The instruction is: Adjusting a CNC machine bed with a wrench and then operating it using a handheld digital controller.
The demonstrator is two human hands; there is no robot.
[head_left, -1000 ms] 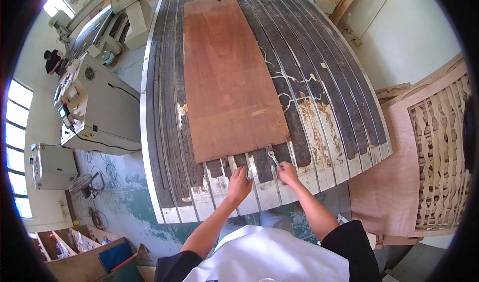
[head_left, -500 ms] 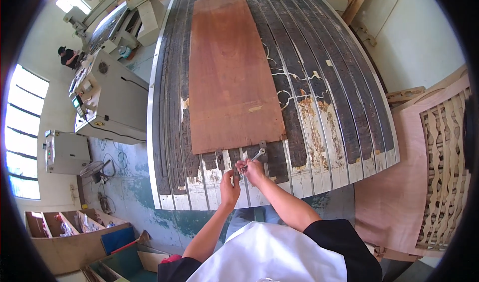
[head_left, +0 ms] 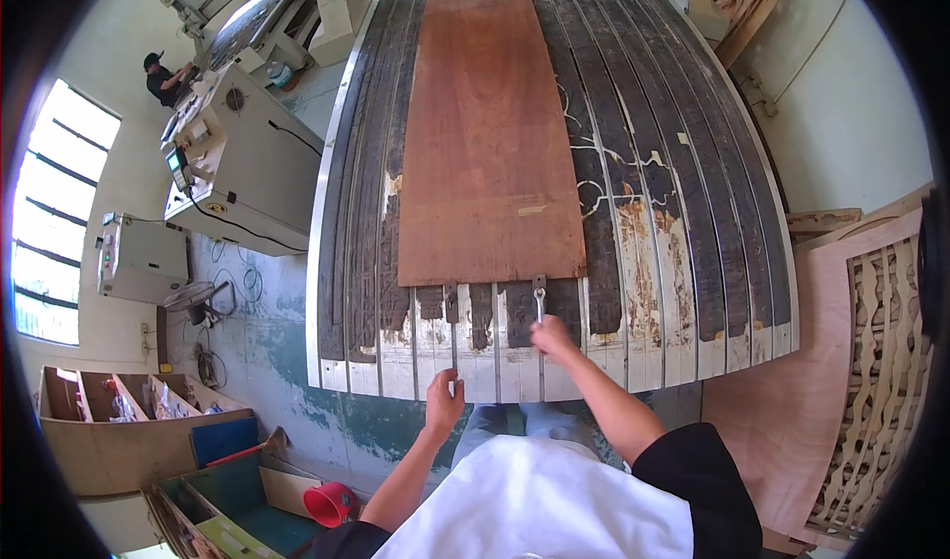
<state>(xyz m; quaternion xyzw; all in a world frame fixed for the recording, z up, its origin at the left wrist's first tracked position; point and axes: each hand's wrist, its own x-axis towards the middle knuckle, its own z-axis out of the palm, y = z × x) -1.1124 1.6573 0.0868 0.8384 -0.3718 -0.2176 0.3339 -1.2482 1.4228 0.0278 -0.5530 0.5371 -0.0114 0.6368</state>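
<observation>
My right hand (head_left: 552,336) reaches out over the near end of the long slotted machine bed of dark, worn slats (head_left: 683,242). Its fingers are curled together around the lower end of a small silver metal wrench (head_left: 539,299), which runs straight away from my fingertips. The wrench head lies at the near edge of the large reddish-brown plywood sheet (head_left: 485,134), which stretches away beyond my fingers along the middle of the bed; whether the head touches that edge I cannot tell.

My left hand (head_left: 442,404) is lower and to the left of the right one, at the near rim of the bed. Its fingers are bent loosely, with the fingertips at the pale slat ends, and I cannot tell whether they pinch anything.

Off to the right of my right hand leans a pale carved wooden panel with wavy cut-outs (head_left: 886,361). Left of my left hand, down on the floor, is a red plastic bucket (head_left: 330,505), and further away a grey control cabinet (head_left: 233,168).
</observation>
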